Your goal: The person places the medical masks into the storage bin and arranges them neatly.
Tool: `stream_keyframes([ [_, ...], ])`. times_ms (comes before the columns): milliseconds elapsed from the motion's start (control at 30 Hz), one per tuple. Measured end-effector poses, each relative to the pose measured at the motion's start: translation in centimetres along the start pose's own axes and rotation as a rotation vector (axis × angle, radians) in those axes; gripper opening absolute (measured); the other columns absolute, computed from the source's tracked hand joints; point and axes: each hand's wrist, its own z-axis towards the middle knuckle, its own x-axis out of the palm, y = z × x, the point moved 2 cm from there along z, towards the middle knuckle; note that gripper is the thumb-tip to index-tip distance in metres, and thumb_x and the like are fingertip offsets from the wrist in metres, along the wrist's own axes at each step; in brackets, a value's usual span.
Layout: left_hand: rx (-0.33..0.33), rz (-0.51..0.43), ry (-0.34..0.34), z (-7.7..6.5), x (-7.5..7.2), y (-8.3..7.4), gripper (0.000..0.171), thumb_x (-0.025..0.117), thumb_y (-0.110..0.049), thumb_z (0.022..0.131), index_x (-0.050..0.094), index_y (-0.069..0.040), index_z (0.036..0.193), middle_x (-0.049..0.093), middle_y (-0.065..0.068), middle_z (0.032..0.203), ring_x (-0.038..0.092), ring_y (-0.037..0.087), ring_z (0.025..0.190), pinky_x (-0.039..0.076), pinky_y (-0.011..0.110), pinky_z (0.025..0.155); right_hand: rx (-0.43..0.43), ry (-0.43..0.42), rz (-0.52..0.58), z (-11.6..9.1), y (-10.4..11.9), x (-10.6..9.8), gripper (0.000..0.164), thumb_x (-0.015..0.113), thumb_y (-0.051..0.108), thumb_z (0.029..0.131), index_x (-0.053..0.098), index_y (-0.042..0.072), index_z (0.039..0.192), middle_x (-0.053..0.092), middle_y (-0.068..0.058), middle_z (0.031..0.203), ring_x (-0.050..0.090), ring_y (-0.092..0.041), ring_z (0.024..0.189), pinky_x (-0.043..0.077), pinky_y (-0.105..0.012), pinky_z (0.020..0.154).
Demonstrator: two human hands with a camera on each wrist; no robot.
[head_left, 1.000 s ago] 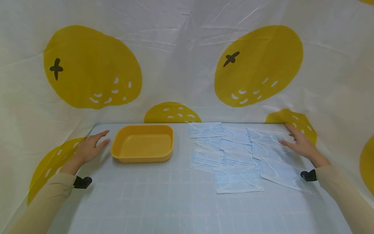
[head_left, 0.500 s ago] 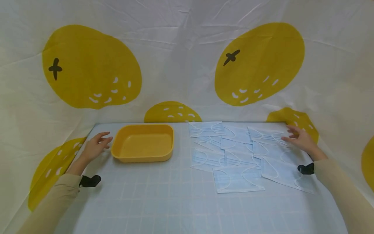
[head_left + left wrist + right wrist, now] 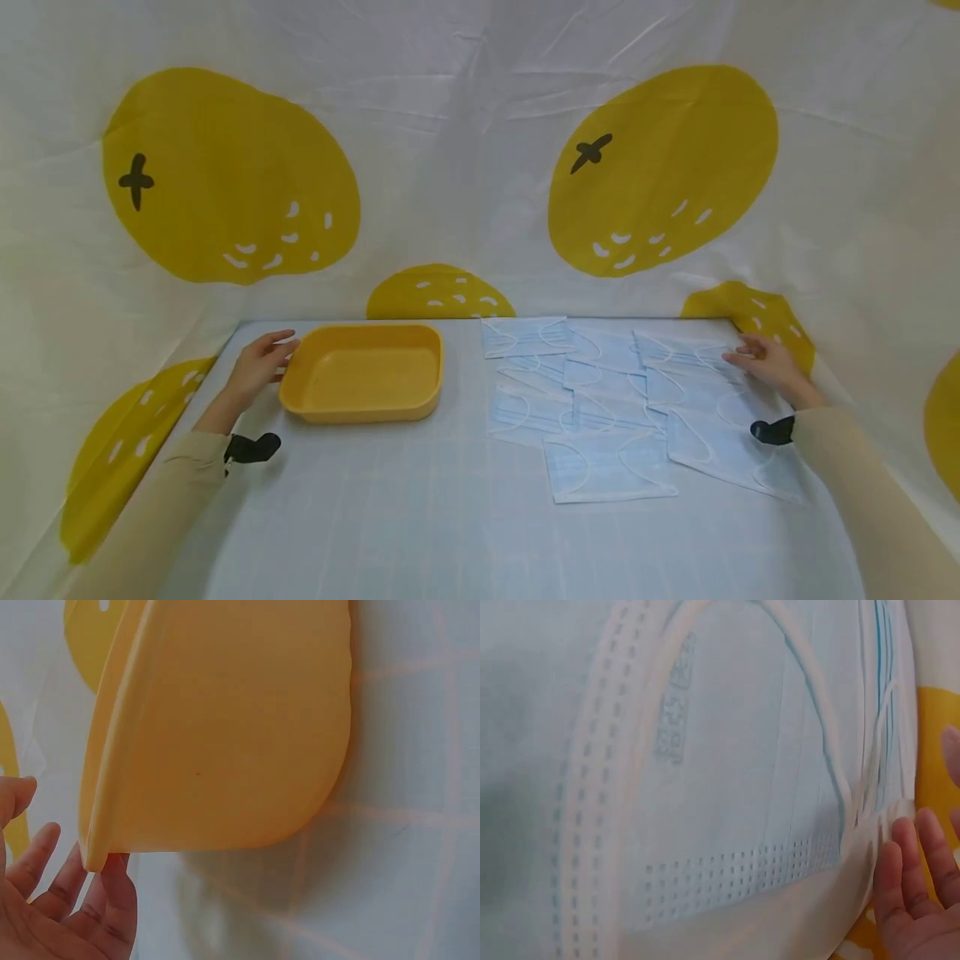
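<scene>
A yellow rounded-rectangular plastic tray stands at the back left of the table. My left hand is at its left end, fingertips right at the rim. In the left wrist view the thumb stands apart from the tray, with the other fingers loosely bent. Several light-blue disposable face masks with white ear loops lie overlapping at the right. My right hand is at the right edge of the rear-right mask, fingers loosely bent. In the right wrist view its fingertips come close to the masks.
A pale blue table cover with a faint grid lies under everything. Behind and at both sides hangs a white sheet printed with large yellow fruit shapes. Each wrist wears a black band below a beige sleeve.
My left hand has moved right, up to the tray's rim. My right hand has shifted slightly left, its fingers drawing closer together. The tray and masks lie as before.
</scene>
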Motion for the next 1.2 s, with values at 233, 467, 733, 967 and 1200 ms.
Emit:
stream_keyframes([
  [233,-0.014,0.055,-0.003,0.8,0.3,0.4,0.060,0.044,-0.039,0.101,0.038,0.003,0.143,0.049,0.032,0.130,0.049,-0.008,0.077,0.052,0.016,0.064,0.007,0.007,0.035,0.7,-0.9,0.6,0.086,0.057,0.050,0.092,0.024,-0.006,0.148,0.043,-0.034,0.131,0.045,-0.043,0.111,0.046,-0.051,0.091],
  [467,-0.028,0.058,-0.012,1.2,0.4,0.8,0.055,0.047,-0.036,0.101,0.044,0.002,0.141,0.052,0.030,0.126,0.051,-0.007,0.073,0.053,0.017,0.062,0.063,-0.007,0.067,1.3,-1.2,0.9,0.092,0.061,0.054,0.088,0.024,-0.005,0.148,0.041,-0.035,0.136,0.042,-0.045,0.117,0.036,-0.060,0.102],
  [733,-0.033,0.059,0.012,1.3,0.5,1.1,0.050,0.045,-0.031,0.102,0.045,0.002,0.140,0.055,0.031,0.124,0.055,-0.005,0.070,0.054,0.020,0.062,0.067,-0.025,0.055,1.6,-1.9,1.0,0.095,0.061,0.058,0.086,0.027,-0.006,0.147,0.041,-0.035,0.135,0.042,-0.044,0.114,0.037,-0.060,0.101],
  [967,-0.035,0.042,0.019,1.4,0.4,1.2,0.052,0.045,-0.032,0.102,0.044,0.003,0.140,0.054,0.030,0.125,0.057,-0.006,0.070,0.054,0.020,0.063,0.102,-0.034,0.044,1.8,-1.9,1.0,0.096,0.063,0.060,0.083,0.029,-0.004,0.146,0.043,-0.033,0.134,0.044,-0.043,0.113,0.037,-0.059,0.101],
  [1200,-0.034,0.052,0.017,1.3,0.4,1.2,0.052,0.045,-0.032,0.102,0.044,0.002,0.141,0.055,0.029,0.124,0.057,-0.006,0.070,0.054,0.019,0.063,0.087,0.006,0.047,1.7,-1.4,1.0,0.097,0.063,0.059,0.084,0.029,-0.007,0.146,0.042,-0.033,0.134,0.043,-0.042,0.113,0.036,-0.057,0.101],
])
